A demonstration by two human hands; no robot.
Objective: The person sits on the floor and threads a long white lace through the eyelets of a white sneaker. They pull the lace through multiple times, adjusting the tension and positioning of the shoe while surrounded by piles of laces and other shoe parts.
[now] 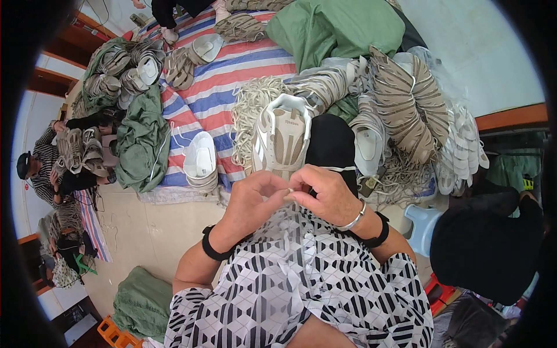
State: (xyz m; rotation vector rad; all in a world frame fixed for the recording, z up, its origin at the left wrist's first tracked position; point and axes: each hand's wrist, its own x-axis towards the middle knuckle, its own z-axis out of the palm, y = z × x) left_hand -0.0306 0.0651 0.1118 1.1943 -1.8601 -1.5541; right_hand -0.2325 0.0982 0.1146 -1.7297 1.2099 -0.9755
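Beige-and-white fabric shoe upper (284,137) sits by the striped plastic sheet's (226,69) near edge; probably light, soft, best held by its collar. Left to right: nested white uppers (201,168); tangled cream laces (255,95) crowding it; left hand (252,197), right hand (326,195), both pinched nearly closed on tiny pale scrap (289,191), kind unclear; black-clothed knee (331,142) blocking its right; bundled beige uppers (406,104).

Floored in glossy beige tile (145,226), partly overlaid with striped sheeting (217,98) | bounded at left by white wall (43,110) with brown trim (55,81) | furnished at right with light-blue plastic stool (420,229) | brightly lit
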